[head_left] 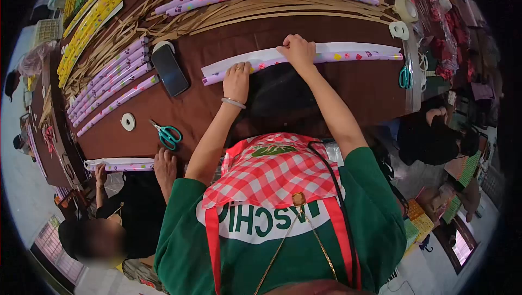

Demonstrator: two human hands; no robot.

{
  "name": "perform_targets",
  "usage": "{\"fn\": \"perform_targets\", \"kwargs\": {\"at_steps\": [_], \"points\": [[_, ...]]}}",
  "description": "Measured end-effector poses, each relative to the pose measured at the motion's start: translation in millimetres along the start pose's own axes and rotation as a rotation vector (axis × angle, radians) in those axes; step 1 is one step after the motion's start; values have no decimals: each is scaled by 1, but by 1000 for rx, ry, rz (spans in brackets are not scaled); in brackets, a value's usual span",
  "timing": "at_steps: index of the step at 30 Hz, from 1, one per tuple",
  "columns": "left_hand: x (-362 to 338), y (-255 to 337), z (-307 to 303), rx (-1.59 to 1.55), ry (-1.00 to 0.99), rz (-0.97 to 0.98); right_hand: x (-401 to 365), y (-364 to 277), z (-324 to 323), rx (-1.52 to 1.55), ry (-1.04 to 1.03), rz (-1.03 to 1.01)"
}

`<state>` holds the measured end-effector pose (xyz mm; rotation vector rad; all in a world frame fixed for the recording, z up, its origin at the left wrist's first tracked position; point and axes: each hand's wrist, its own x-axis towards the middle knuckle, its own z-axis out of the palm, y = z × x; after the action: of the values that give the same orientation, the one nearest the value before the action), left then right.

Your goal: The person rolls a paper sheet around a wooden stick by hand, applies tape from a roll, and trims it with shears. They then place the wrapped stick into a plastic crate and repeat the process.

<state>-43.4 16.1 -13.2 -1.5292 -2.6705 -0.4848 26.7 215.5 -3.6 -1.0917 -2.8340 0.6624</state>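
A partly rolled sheet of purple patterned wrapping paper lies across the brown table in front of me, its white underside showing along the far edge. My left hand, with a bracelet at the wrist, has its fingers curled over the near left part of the roll. Farther right, my right hand pinches the white edge, fingers bent together. What lies beneath the fingers is hidden. A black phone rests left of my left hand, and teal-handled scissors lie nearer me.
Finished purple rolls, yellow rolls and brown paper strips cover the left and far table. Tape rolls lie about. More teal scissors sit by the right edge. At lower left, another person's hand rests at the table edge.
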Motion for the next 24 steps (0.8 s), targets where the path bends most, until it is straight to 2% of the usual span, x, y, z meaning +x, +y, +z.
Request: {"fn": "perform_targets", "kwargs": {"at_steps": [5, 8, 10, 12, 19, 20, 21, 22, 24], "points": [[-1, 0, -1, -9, -31, -23, 3, 7, 8, 89, -14, 6], [-1, -3, 0, -6, -41, -17, 3, 27, 7, 59, 134, -67], [-1, -2, -1, 11, -47, -11, 4, 46, 1, 66, 122, -26], [-2, -6, 1, -41, -34, 25, 5, 74, -7, 80, 162, 10], [-1, -6, -2, -9, -147, -31, 16, 188, -66, 21, 194, 310], [-2, -9, 1, -12, -87, 26, 18, 208, -73, -26, 257, 294], [-1, -6, -2, -9, -119, -1, 20, 230, -76, -74, 317, 275], [0, -4, -5, -4, -151, -32, 21, 247, -84, 31, 360, 233], [-1, -7, -4, -22, -111, 27, 23, 272, -100, -154, 391, 240]]}}
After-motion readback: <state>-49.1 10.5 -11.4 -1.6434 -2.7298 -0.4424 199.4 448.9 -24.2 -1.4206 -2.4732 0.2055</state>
